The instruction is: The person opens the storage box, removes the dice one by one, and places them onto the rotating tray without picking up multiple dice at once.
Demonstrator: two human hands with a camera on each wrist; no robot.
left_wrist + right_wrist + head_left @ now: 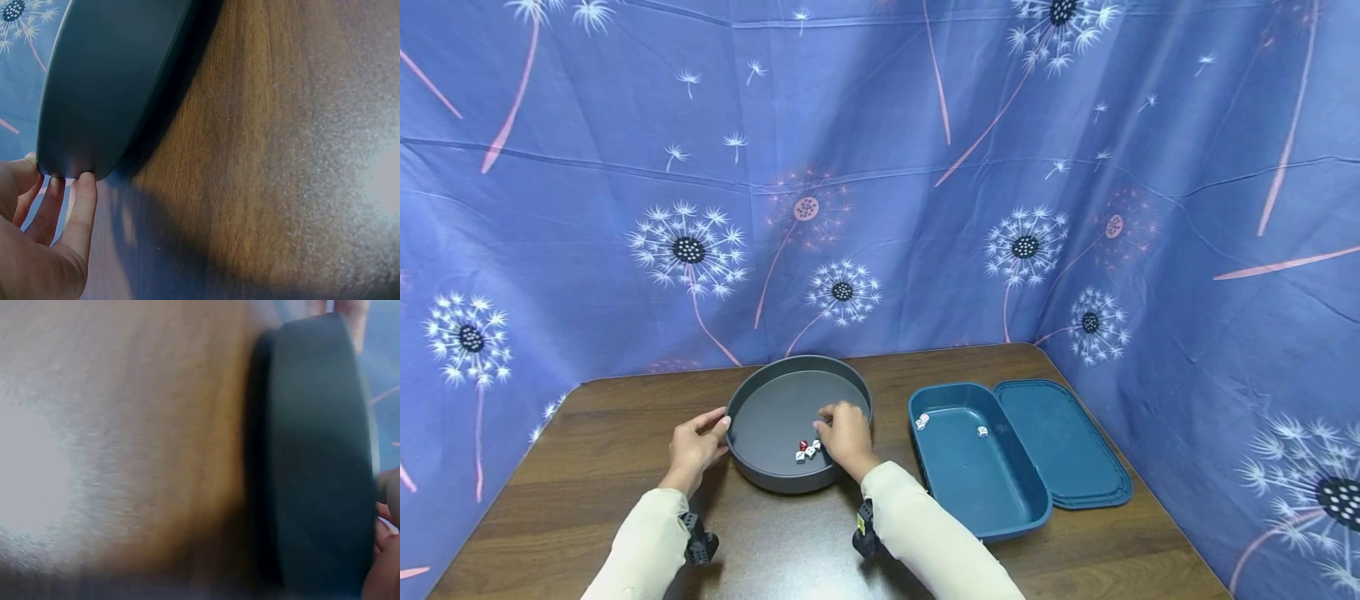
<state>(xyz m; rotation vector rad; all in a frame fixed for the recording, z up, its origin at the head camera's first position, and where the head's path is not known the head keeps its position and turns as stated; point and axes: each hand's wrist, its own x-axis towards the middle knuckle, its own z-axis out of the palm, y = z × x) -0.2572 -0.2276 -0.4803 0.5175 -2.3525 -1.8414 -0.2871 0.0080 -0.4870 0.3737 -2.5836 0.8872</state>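
My left hand (pixel 694 448) holds the left edge of a round dark grey tray (pixel 790 479). In the left wrist view, the fingertips (pixel 87 177) press against the tray's outer wall, with the thumb near its rim. My right hand (pixel 847 435) is over the right part of the tray, its fingers bent inward. Whether a die sits between them is hidden. Beside those fingers, on the tray floor, lie a red die (pixel 803 445) and a few white dice (pixel 809 452). The right wrist view is blurred, and the tray wall (pixel 322 456) covers part of the hand.
To the right stands a blue rectangular container (pixel 1000 492) with a few white dice (pixel 982 431) inside. Its matching lid (pixel 1060 442) lies flat beside it. A blue dandelion-print cloth (pixel 910 250) hangs behind the wooden table (pixel 760 550).
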